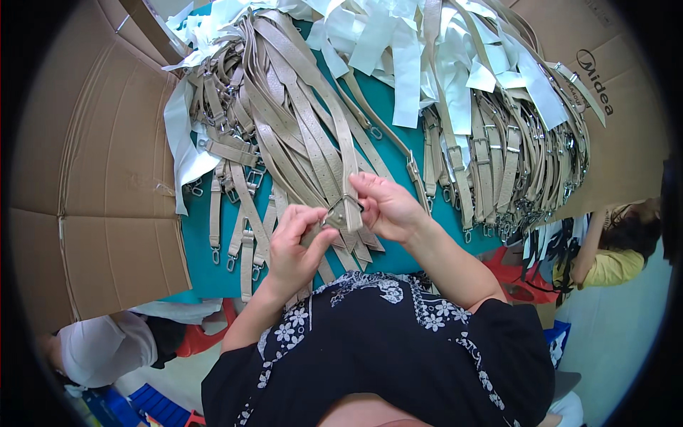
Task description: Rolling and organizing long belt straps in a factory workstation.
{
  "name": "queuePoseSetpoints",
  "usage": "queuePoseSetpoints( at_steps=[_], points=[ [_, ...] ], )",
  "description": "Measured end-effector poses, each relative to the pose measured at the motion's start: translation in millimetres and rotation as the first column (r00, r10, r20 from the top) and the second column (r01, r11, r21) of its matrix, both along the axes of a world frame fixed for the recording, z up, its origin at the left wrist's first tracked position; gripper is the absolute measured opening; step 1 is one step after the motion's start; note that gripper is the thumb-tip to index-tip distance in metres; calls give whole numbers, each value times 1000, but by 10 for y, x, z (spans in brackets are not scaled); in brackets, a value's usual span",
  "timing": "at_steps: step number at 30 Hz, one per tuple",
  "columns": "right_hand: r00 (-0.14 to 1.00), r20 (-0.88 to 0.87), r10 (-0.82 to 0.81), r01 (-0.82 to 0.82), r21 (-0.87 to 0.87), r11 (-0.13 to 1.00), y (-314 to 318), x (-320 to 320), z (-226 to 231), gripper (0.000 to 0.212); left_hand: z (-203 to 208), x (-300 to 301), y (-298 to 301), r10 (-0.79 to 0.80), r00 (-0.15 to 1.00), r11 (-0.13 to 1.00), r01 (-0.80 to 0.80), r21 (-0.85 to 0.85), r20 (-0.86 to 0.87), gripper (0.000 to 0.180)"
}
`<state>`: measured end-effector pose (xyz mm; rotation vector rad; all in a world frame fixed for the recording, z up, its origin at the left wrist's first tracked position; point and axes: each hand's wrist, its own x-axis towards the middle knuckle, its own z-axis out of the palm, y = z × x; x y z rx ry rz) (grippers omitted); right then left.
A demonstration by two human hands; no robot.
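Over the near part of the table, my left hand (295, 242) pinches a short beige strap piece with a metal buckle (336, 207). My right hand (388, 206) is closed on a long beige strap (347, 146), thumb on top, right beside the buckle. The strap's end passes at the buckle frame; whether it is fully threaded I cannot tell. Beyond my hands a thick bundle of punched beige straps (299, 117) spreads down the table, several pointed ends showing below my fingers. To its left lie short straps with metal snap hooks (215, 252).
A teal table (213, 277) carries everything. White paper strips (405, 71) lie at the back. Many buckled straps (498, 156) are piled at right. Cardboard walls (107, 178) flank the left, with another cardboard panel (626, 142) at right. People sit at both sides.
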<state>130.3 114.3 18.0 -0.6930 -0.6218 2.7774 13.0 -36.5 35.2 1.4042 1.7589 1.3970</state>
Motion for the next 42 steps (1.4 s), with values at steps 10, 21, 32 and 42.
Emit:
queuePoseSetpoints(
  at_steps=[10, 21, 32, 42],
  points=[
    [992, 83, 91, -111, 294, 949, -276, 159, 192, 48, -366, -7, 289, 121, 993, 987, -119, 105, -14, 19],
    [976, 176, 132, -183, 311, 933, -146, 336, 36, 41, -626, -9, 588, 57, 953, 998, -57, -7, 298, 19],
    [988, -63, 142, -155, -478, 865, 148, 336, -210, 20, -370, -64, 549, 137, 981, 982, -118, -147, 134, 17],
    [953, 293, 80, -177, 323, 930, 11, 162, -113, 25, -303, -10, 506, -21, 987, 985, 48, -168, 158, 24]
  ],
)
